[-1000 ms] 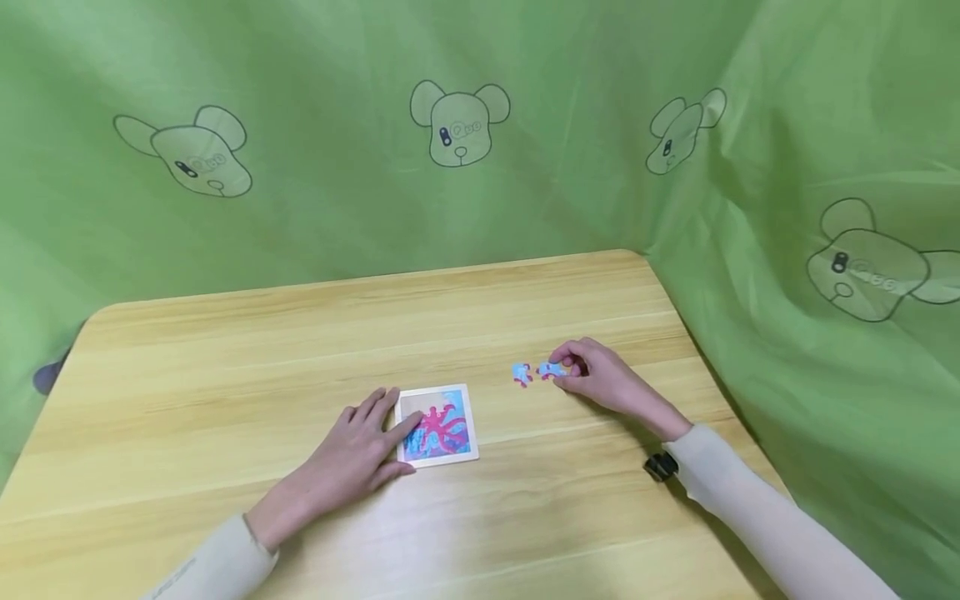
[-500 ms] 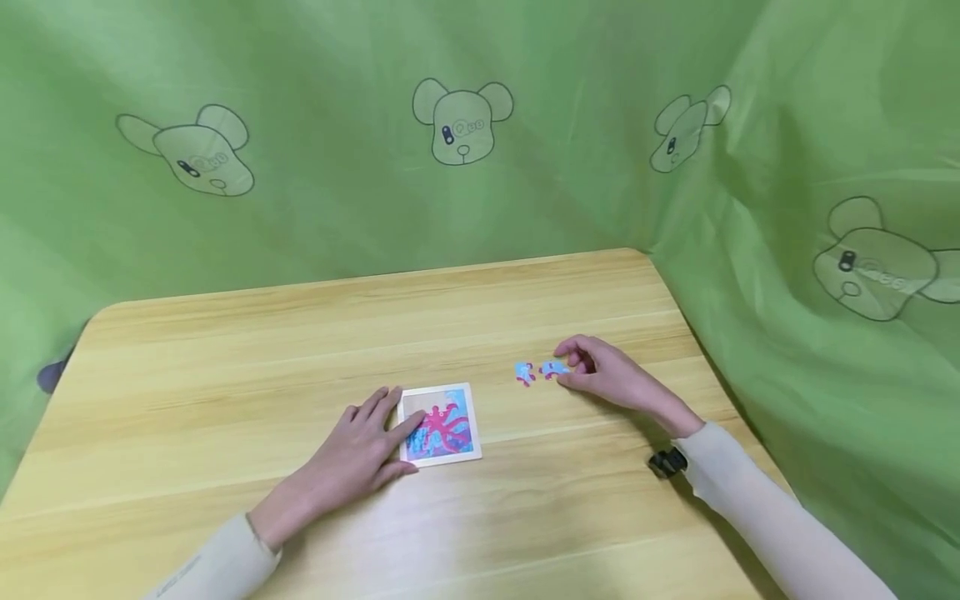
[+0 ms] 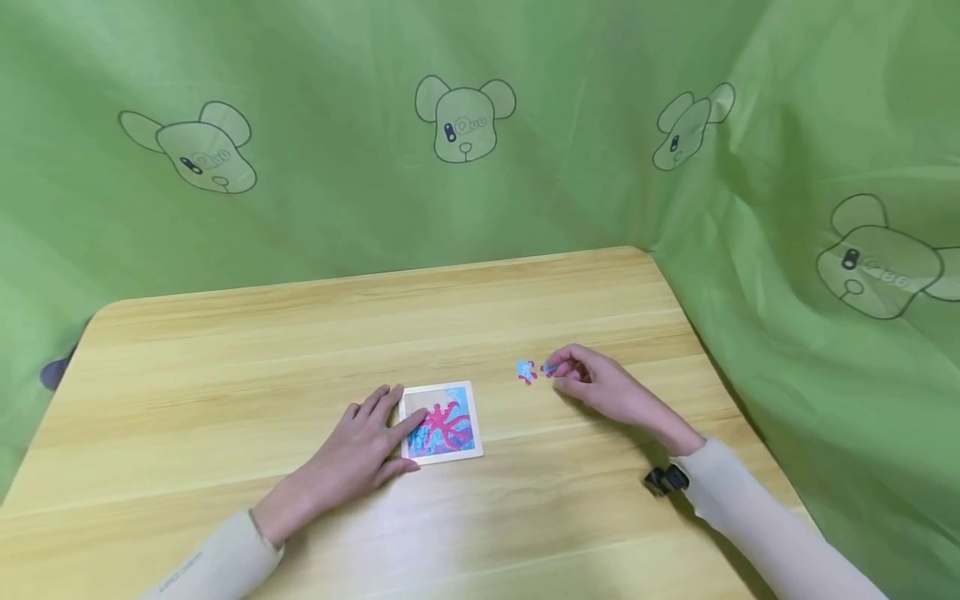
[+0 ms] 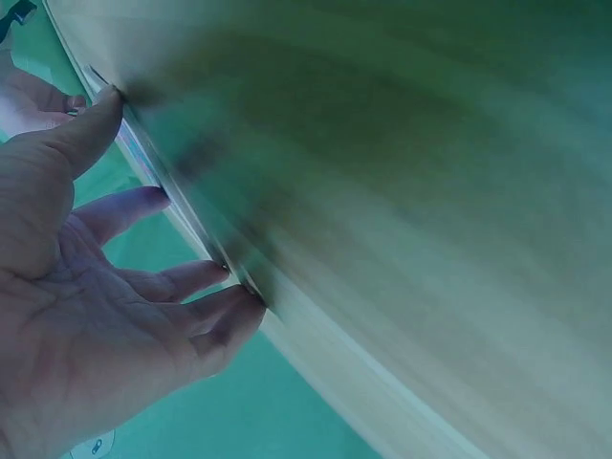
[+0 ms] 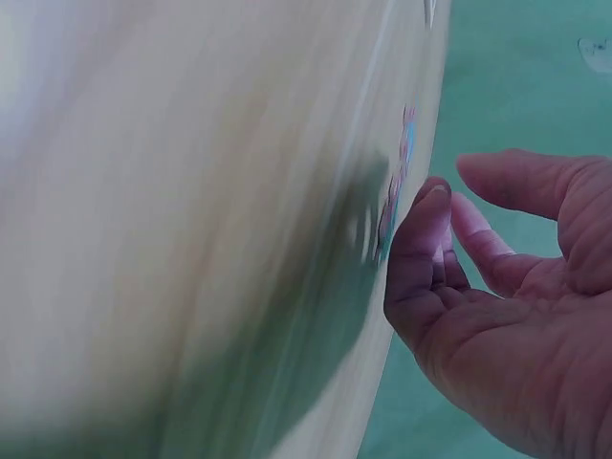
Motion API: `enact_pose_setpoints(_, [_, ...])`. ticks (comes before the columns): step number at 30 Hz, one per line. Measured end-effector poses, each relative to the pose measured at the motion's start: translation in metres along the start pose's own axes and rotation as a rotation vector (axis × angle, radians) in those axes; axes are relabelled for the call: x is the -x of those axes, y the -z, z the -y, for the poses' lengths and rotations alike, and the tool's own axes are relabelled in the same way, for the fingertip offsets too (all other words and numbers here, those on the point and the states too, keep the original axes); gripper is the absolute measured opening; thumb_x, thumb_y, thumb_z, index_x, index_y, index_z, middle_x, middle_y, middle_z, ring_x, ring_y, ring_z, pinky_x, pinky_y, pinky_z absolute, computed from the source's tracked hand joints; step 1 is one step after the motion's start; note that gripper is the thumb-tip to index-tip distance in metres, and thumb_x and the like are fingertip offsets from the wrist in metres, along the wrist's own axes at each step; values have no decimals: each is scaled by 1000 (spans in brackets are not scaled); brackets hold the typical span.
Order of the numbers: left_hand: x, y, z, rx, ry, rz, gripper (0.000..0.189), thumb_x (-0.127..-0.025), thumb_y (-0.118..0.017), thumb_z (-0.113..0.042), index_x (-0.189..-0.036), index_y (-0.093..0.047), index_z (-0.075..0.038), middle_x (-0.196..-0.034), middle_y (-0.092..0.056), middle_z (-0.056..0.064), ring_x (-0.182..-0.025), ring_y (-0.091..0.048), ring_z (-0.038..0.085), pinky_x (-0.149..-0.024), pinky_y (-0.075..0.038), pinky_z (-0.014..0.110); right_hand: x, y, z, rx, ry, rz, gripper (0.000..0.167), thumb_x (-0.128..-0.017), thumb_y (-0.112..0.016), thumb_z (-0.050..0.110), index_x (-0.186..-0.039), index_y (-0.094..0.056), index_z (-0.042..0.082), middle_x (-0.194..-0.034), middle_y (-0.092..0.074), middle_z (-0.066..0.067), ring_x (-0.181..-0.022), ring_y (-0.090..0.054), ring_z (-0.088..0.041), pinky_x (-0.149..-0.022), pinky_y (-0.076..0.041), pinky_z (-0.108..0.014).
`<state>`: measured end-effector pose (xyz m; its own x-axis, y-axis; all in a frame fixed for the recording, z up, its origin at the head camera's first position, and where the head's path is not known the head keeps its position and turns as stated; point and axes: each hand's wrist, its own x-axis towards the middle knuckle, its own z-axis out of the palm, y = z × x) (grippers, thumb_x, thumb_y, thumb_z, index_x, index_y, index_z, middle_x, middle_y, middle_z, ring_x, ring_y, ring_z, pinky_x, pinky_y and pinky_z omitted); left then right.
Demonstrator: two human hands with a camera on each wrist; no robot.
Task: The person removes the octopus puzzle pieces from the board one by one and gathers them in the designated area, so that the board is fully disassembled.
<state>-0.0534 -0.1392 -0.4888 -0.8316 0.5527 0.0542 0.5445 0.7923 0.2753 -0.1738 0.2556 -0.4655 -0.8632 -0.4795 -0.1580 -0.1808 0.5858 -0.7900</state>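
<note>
A square jigsaw tray (image 3: 477,421) with a pale border and a pink octopus picture lies on the table. My left hand (image 3: 352,454) rests along its left side, fingers extended, one fingertip on the picture and the thumb by the lower edge. A bare tan patch shows at the picture's upper left. To the right lie two loose blue-and-pink puzzle pieces. My right hand (image 3: 607,392) is bent over the right-hand piece (image 3: 548,369), partly hiding it. The other piece (image 3: 526,372) lies just left of it. In the right wrist view, a gap separates the thumb and fingertips.
The wooden table (image 3: 300,358) has rounded far corners. Green cloth (image 3: 337,192) printed with bear heads hangs behind it and along the right side. A black band (image 3: 666,481) sits at my right wrist. A dark rounded thing (image 3: 52,374) shows past the table's left edge.
My right hand's fingers have opened slightly, then come down again over the right-hand piece, covering more of it. My left hand stays on the tray.
</note>
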Motion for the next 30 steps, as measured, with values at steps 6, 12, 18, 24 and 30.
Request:
enact_pose_setpoints(6, [0, 0, 1, 0, 4, 1, 73, -101, -77, -49, -159, -58, -9, -162, -39, 38, -147, -42, 57, -106, -47, 70, 3, -17, 10, -53, 26, 42, 25, -108, -67, 6, -133, -69, 1, -107, -66, -9, -97, -59, -26, -82, -52, -29])
enact_pose_setpoints(12, [-1, -2, -1, -6, 1, -2, 73, -101, -77, -49, -159, -59, -10, -162, -40, 37, -147, -43, 56, -105, -48, 69, 7, -28, 24, -61, 52, 90, 25, -110, -67, 12, -131, -71, 0, -108, -69, -7, -100, -60, -24, -86, -52, -29])
enact_pose_setpoints(18, [-4, -8, -6, 10, -5, 17, 73, -102, -74, -51, -161, -56, -12, -163, -39, 37, -147, -42, 57, -104, -48, 68, 6, -38, 32, -23, 84, 151, 24, -111, -66, 14, -131, -73, 3, -105, -70, -3, -97, -62, -22, -85, -54, -31])
enact_pose_setpoints(24, [-1, -2, -3, 1, 9, 4, 72, -102, -76, -50, -160, -58, -12, -163, -40, 36, -147, -42, 55, -105, -47, 69, -8, -60, 44, -11, 142, 201, 22, -110, -66, 13, -130, -75, 8, -102, -71, 2, -91, -63, -17, -81, -54, -30])
enact_pose_setpoints(30, [0, 2, 2, 9, 1, 6, 71, -102, -76, -49, -160, -57, -12, -163, -40, 35, -148, -42, 55, -105, -47, 69, -17, -82, 58, -12, 151, 254, 24, -109, -66, 12, -130, -74, 5, -97, -68, 5, -86, -60, -14, -78, -52, -28])
